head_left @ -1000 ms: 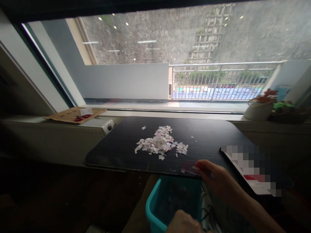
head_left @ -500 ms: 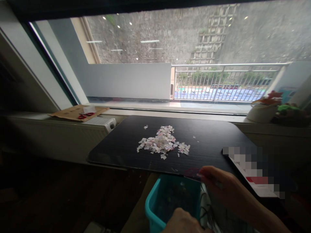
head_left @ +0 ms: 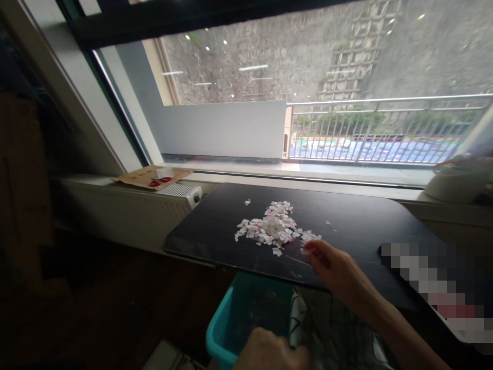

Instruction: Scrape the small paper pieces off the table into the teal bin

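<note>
A loose pile of small cut paper bits [head_left: 274, 225], whitish with pink marks, lies on the black tabletop [head_left: 215, 218]. Between the fingers of my right hand [head_left: 334, 264] is a thin, see-through sheet with a reddish pattern [head_left: 296, 251]. Its edge is down at the near right side of the pile, by several paper bits. Below the table's front edge stands a teal bin [head_left: 223, 329], with dim contents I cannot make out. My left hand [head_left: 269, 352] is closed at the bin's near rim; its fingertips are hidden.
On the right of the table lies a dark flat item [head_left: 431, 288], partly blurred out. Red-handled scissors [head_left: 159, 181] rest on a brown envelope [head_left: 133, 177] above the radiator [head_left: 181, 194]. A white pot [head_left: 442, 182] stands on the sill.
My right hand has moved the clear sheet from the table's front edge up to the pile. The bin and my left hand have shifted left relative to the table. The view has swung left.
</note>
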The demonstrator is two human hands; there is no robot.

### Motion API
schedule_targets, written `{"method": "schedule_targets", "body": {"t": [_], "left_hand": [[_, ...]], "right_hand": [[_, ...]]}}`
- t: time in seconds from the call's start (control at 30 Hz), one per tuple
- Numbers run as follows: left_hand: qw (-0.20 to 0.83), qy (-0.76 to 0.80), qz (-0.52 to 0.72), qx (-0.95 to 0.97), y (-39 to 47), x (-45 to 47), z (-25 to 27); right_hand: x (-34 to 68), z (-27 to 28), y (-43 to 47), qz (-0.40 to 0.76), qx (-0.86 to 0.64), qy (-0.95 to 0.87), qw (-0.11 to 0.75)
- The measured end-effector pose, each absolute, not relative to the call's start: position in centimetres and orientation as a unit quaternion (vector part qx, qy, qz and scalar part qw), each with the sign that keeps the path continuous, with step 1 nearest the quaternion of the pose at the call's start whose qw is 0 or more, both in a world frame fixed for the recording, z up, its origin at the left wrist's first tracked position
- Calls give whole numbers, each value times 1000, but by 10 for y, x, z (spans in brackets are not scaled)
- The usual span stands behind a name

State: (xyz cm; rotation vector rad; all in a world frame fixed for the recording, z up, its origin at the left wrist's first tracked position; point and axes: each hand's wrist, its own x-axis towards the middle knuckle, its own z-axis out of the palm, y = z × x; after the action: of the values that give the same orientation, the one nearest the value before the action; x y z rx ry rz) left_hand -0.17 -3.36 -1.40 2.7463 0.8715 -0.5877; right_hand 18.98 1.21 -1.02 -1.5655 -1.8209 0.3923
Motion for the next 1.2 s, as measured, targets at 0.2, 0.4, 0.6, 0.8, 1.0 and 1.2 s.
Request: {"method": "schedule_targets", "body": {"t": [0.2,0.4,0.6,0.8,1.0,1.2], "left_hand": [[128,325,-84,933,-33,-15,-41],[102,342,-122,926,-32,-28,-40],[187,416,-38,889,-28,-79,-24],[210,477,-48,852,-26,-108,-5],[236,463,-10,855,-27,-103,-6],[236,467,-16,852,-27,-97,-2]], "right_hand": [[173,-8,19,135,-602,-720,318],[170,-3,26,135,-598,-727,308],[164,-8,34,157,-582,-736,307],[172,-13,17,215,-567,-732,311],[175,-17,8,196,-587,-716,323],[176,-14,-9,187,-587,-728,302]]}}
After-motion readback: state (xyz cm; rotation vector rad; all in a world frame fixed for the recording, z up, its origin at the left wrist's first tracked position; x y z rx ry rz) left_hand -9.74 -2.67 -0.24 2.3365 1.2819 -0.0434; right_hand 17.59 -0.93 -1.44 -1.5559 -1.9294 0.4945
